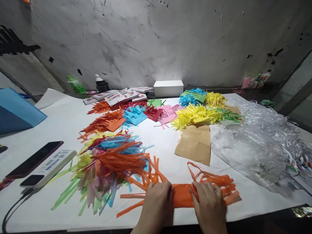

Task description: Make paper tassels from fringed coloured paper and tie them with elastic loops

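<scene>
An orange fringed paper piece (182, 195) lies flat near the table's front edge, its cut strips spreading to the left and right. My left hand (157, 201) grips it left of its solid middle band, fingers bent together. On the other side of the band, my right hand (209, 203) holds the same paper with curled fingers and the thumb pressed against it. To the left of my left hand lies a large heap of multicoloured fringed strips (104, 162), with orange ones on top.
Behind are fringed papers (136, 114), flat boxes (114, 98) and a white box (168, 88). A brown paper piece (193, 144) and clear plastic bags (246, 152) lie right. A phone (36, 158), a cabled power bank (51, 167) and a blue object (19, 110) are left.
</scene>
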{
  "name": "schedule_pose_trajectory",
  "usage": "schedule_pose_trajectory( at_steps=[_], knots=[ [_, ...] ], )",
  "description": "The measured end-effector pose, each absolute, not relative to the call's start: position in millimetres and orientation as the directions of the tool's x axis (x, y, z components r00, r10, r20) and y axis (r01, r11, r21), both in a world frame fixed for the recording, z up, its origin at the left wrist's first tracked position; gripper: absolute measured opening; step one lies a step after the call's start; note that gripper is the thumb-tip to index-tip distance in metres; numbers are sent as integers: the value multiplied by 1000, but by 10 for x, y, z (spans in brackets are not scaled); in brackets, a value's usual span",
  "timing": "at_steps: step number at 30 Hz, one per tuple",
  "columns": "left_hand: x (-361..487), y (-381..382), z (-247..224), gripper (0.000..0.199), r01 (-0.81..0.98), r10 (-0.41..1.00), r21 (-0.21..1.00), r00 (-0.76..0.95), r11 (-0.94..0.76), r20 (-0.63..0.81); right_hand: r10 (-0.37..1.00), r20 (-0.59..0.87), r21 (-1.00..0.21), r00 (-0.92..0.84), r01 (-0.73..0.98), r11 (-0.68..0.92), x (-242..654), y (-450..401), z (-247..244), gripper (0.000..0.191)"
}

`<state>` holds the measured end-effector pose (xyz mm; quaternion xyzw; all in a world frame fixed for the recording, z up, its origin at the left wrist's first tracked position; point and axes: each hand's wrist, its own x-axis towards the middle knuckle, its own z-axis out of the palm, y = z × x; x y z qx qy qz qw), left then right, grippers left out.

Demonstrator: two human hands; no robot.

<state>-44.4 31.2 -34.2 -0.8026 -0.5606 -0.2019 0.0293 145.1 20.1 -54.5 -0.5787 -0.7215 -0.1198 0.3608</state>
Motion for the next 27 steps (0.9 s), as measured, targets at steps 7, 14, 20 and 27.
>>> schedule_pose_trajectory(
  at_steps=[7, 14, 20, 27],
  knots=[
    [-462, 293, -369, 22, 920, 893, 179, 268, -349, 362, 528, 787, -183, -319, 697, 693, 1463, 117, -542, 25],
    [-616, 174, -208, 21, 803, 693, 162, 371, -574, 618, 567, 787, -287, -241, 671, 684, 1486, 69, -557, 25],
    [-523, 110, -380, 30, 679, 676, 284, 420, -677, 606, 516, 805, -196, -293, 689, 697, 1344, 50, -554, 25],
    [-701, 57, -448, 39, 652, 702, 359, 392, -668, 594, 601, 727, -205, -333, 730, 652, 1551, 15, -622, 31]
  ],
)
